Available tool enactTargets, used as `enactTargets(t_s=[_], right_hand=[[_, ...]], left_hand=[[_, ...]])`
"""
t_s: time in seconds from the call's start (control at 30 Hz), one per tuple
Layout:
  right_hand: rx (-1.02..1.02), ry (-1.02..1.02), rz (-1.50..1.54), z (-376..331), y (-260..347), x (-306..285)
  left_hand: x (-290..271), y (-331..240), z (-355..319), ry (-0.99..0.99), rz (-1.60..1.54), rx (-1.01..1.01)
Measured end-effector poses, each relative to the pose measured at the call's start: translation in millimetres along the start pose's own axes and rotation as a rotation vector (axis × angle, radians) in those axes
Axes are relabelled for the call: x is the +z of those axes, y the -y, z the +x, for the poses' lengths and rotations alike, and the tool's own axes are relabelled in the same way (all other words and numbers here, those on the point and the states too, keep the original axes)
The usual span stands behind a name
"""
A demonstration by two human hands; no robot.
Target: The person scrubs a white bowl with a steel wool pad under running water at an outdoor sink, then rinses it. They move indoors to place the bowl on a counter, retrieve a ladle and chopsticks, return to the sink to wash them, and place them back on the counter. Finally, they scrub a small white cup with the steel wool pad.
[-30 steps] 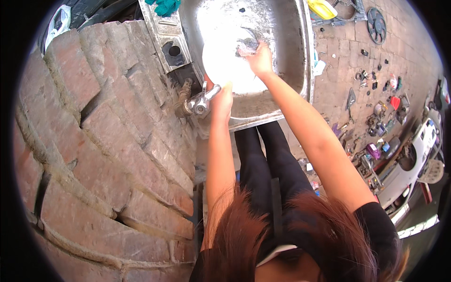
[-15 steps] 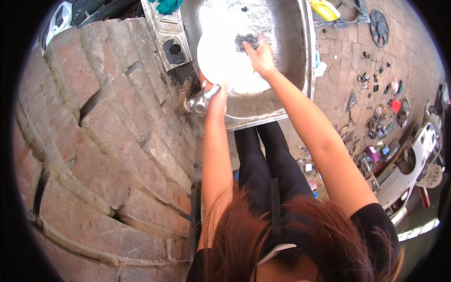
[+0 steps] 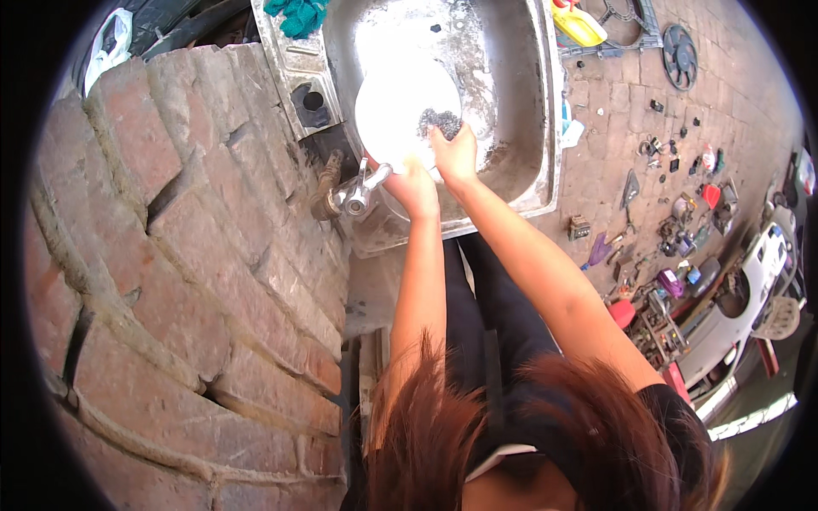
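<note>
A brick wall [image 3: 196, 238] fills the left, then a chrome tap [image 3: 358, 199] projects just beside the left hand [image 3: 414, 192], which grips the near edge of a round white plate [image 3: 392, 115] inside the metal sink [image 3: 521, 111]. The right hand [image 3: 457, 157] holds a grey scourer [image 3: 440, 122] against the plate's right side; farther right show a yellow bottle [image 3: 579, 27] and a black fan [image 3: 680, 57]

White plate [image 3: 388, 111] and wire scourer [image 3: 440, 124] at a metal sink [image 3: 517, 145]
At upper centre, the left hand [image 3: 417, 189] holds the plate's lower edge beside a chrome faucet [image 3: 358, 198]; the right hand [image 3: 456, 155] holds the scourer on the plate. A brick wall [image 3: 213, 238] fills the left, teal gloves [image 3: 298, 15] lie upper left, a black fan [image 3: 680, 56] upper right.
</note>
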State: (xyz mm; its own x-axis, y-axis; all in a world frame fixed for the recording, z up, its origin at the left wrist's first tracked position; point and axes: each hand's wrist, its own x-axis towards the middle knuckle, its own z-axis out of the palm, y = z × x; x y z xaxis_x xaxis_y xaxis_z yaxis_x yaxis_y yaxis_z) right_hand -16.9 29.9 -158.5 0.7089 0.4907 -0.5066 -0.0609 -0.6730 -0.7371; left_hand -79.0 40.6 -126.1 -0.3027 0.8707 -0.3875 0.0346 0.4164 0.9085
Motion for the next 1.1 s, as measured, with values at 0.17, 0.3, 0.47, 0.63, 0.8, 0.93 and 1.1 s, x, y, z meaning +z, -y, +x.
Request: enactTargets(t_s=[0.17, 0.3, 0.47, 0.63, 0.8, 0.93, 1.1], right_hand=[[-0.197, 0.180, -0.239, 44, 28, -34], [-0.165, 0.145, -0.111, 44, 24, -10], [-0.024, 0.112, -0.228, 12, 13, -13], [-0.459, 0.546, -0.607, 107, 69, -49], [-0.528, 0.512, -0.968, 114, 102, -45], [-0.400, 0.545, -1.178, 101, 120, -37], [-0.357, 0.717, -0.685, 93, 138, -34]], left_hand=[[-19, -12, 17, 0.304, 0.057, -0.214], [-18, -6, 16, 0.176, -0.085, -0.056], [-6, 13, 2, 0.074, -0.003, -0.058], [-34, -23, 31, 0.438, 0.076, -0.230], [-27, -44, 6, 0.380, 0.710, 0.446], [-28, -51, 13, 0.544, 0.922, 0.621], [-30, -18, 11, 0.674, 0.365, 0.008]])
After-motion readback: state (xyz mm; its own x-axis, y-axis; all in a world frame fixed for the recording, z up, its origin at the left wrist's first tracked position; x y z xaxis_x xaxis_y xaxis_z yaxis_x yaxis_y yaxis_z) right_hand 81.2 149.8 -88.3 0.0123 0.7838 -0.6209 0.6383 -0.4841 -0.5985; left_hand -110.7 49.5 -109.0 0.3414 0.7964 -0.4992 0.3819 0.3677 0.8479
